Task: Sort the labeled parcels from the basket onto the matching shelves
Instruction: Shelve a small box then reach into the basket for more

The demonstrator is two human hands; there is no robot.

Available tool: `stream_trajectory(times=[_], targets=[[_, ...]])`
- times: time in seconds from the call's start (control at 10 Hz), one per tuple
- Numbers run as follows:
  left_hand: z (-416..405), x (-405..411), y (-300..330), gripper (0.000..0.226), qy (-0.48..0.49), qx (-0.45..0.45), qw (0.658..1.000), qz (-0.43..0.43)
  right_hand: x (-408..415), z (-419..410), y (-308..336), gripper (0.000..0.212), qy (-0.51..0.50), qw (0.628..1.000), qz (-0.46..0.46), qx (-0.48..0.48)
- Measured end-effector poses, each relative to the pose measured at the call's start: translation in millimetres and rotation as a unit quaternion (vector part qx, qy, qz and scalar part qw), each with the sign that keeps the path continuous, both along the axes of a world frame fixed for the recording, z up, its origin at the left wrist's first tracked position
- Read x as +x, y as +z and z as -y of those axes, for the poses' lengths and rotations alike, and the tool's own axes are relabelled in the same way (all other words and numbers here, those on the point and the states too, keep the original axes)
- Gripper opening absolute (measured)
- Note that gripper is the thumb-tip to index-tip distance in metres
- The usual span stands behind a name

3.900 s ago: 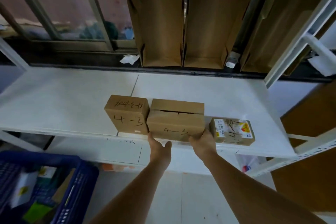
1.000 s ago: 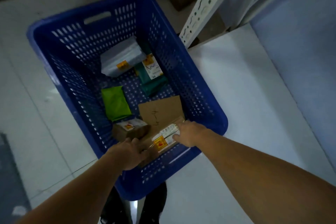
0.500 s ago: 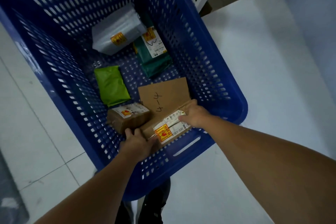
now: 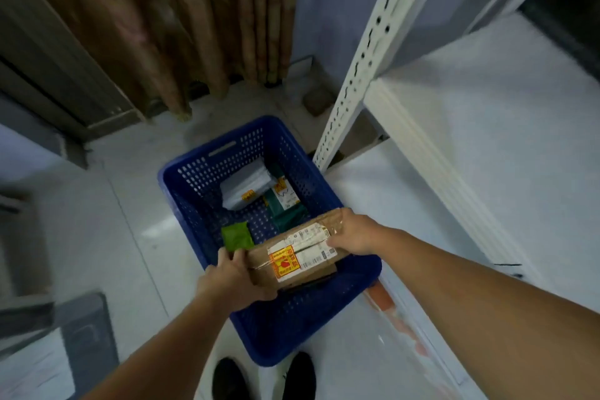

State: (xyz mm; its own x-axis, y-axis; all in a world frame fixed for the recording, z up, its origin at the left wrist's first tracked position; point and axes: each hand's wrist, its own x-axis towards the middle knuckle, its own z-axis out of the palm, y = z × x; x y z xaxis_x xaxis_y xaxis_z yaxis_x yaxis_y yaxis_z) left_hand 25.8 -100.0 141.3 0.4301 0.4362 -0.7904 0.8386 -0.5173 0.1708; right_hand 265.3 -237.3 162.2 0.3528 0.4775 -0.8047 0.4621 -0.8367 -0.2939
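Gripping a brown box [image 4: 298, 253] at both ends, the left hand [image 4: 232, 279] wraps its near-left end and the right hand [image 4: 352, 234] clasps its far-right end. The hands are apart, each clamped on the box. The box is held above the near part of the blue basket [image 4: 292, 328], tilted, label face up. Its label [image 4: 302, 255] is white with a red-and-yellow patch at the left.

Inside the basket lie a green packet [image 4: 236, 235], a white parcel [image 4: 245, 188] and a dark green parcel [image 4: 285, 209] with a white label. The basket stands on the floor [image 4: 97, 237], just beside a white shelf [image 4: 487, 156] and its perforated upright [image 4: 367, 52]. Two dark shoes [image 4: 227, 380] show at the bottom edge. A brown curtain [image 4: 162, 26] hangs behind.
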Motion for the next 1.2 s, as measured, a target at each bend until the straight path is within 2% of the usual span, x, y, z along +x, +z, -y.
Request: stream_trajectory(times=[0.1, 0.2, 0.3, 0.4, 0.6, 0.7, 0.9, 1.0, 1.2], targets=[[-31.9, 2.7, 96.4, 0.130, -0.075, 0.098, 0.992, 0.017, -0.5, -14.4, 91.4, 0.072, -0.063, 0.996, 0.002, 0.065], [-57.6, 1.1, 193.5, 0.123, -0.099, 0.199, 0.973, 0.059, 0.9, -31.0, 178.7, 0.090, -0.085, 0.987, 0.018, 0.132], [-81.3, -4.3, 292.1, 0.101, -0.100, 0.254, 0.956, 0.106, -4.6, -40.2, 268.5, 0.102, -0.084, 0.975, 0.036, 0.202], [-101.1, -10.5, 382.4, 0.101, -0.093, 0.278, 0.946, 0.140, -7.6, -45.6, 355.2, 0.101, -0.070, 0.958, 0.047, 0.273], [-113.4, -25.4, 530.4, 0.105, -0.072, 0.284, 0.933, 0.208, -19.5, -36.4, 497.6, 0.125, -0.031, 0.927, 0.115, 0.356], [-110.3, -26.3, 583.4, 0.113, -0.080, 0.278, 0.925, 0.247, -27.3, -22.9, 556.6, 0.129, -0.018, 0.909, 0.167, 0.382], [-94.3, -23.2, 646.2, 0.089, -0.110, 0.230, 0.906, 0.337, -59.6, 18.4, 653.1, 0.129, -0.052, 0.887, 0.243, 0.390], [-87.5, -23.6, 662.3, 0.091, -0.129, 0.200, 0.901, 0.363, -85.6, 46.4, 689.8, 0.116, -0.110, 0.863, 0.266, 0.415], [-48.5, -19.2, 695.2, 0.078, -0.175, 0.069, 0.883, 0.429, -143.4, 115.6, 740.2, 0.089, -0.204, 0.823, 0.308, 0.432]])
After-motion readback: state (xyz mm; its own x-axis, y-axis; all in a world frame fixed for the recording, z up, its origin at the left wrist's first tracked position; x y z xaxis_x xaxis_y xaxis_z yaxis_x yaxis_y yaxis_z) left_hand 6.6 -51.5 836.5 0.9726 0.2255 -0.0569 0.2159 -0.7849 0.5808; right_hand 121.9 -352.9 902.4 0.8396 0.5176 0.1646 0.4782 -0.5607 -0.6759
